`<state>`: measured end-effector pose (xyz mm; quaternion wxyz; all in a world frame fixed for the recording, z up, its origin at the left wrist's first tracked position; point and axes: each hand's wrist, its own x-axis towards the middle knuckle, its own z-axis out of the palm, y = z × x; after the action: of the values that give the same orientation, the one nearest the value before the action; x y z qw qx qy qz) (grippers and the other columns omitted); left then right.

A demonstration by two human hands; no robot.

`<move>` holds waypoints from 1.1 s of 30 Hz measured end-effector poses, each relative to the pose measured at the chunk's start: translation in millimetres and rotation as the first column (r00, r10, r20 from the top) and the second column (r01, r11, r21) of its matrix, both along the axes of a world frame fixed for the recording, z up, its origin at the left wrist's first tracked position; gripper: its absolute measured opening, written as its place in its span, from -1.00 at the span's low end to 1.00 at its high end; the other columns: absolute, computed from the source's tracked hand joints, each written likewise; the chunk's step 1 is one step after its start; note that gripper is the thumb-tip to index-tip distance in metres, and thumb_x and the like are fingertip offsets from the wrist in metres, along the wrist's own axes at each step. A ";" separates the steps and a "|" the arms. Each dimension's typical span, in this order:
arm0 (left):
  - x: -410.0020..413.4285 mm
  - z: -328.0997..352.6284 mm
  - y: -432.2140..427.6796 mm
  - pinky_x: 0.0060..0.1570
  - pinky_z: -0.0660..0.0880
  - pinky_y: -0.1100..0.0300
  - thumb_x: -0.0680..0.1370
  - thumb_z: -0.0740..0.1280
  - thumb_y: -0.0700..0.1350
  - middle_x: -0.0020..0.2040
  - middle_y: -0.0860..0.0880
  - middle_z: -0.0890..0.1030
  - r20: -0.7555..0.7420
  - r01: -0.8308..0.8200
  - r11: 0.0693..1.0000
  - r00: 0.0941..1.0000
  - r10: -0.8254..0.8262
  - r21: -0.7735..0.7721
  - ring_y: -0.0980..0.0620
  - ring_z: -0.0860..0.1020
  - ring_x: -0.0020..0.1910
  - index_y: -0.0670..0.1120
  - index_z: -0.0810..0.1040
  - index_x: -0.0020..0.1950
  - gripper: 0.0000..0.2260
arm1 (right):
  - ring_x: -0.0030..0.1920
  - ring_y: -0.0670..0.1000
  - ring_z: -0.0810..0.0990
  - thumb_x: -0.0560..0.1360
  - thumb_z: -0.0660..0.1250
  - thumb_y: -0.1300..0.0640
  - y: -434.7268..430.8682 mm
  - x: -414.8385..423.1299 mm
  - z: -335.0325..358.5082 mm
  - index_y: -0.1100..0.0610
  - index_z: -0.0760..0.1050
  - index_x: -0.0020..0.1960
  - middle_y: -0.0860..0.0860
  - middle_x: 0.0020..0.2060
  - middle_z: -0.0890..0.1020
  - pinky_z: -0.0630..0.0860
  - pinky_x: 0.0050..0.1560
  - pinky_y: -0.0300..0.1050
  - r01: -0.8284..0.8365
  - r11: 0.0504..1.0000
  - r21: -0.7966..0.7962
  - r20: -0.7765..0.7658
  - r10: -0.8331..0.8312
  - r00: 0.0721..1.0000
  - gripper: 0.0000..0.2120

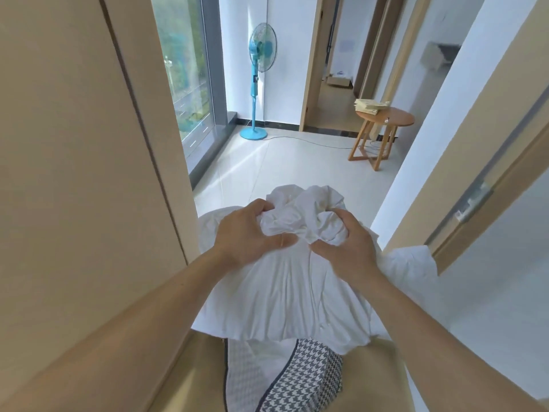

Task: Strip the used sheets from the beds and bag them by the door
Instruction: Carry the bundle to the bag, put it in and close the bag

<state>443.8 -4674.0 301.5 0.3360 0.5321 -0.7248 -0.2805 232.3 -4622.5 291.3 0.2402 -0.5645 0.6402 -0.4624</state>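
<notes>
The white sheets form one bunched bundle held in a doorway, directly above a houndstooth-patterned fabric item. The left hand grips the gathered top of the bundle, fingers curled into the folds. The right hand grips the same gather just beside it, fingers curled round the cloth. Beyond the doorway, a blue pedestal fan and a round wooden surface stand on the tiled floor.

Single head-worn wide-angle view, looking forward and down, close above the left hand and right hand on the white sheet bundle, facing out through a doorway toward a tiled floor and blue fan farther off.
</notes>
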 end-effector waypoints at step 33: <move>3.2 -451.9 -107.5 0.45 -0.04 -0.26 0.36 0.03 0.52 0.58 -0.08 0.11 0.749 -0.400 0.817 0.659 -0.059 0.416 -0.16 -0.10 0.57 0.11 0.18 0.55 -0.16 | 0.04 0.10 0.57 0.24 0.52 -0.01 -161.8 -48.0 -412.1 -0.13 0.56 0.15 -0.06 -0.07 0.63 0.37 0.02 0.02 -0.164 0.760 0.628 -0.350 0.465 0.813 -0.52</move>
<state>446.9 -4781.5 -150.4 -0.1246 0.7400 -0.6288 -0.2036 184.3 -4784.3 -120.8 0.3056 -0.6658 0.6794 -0.0427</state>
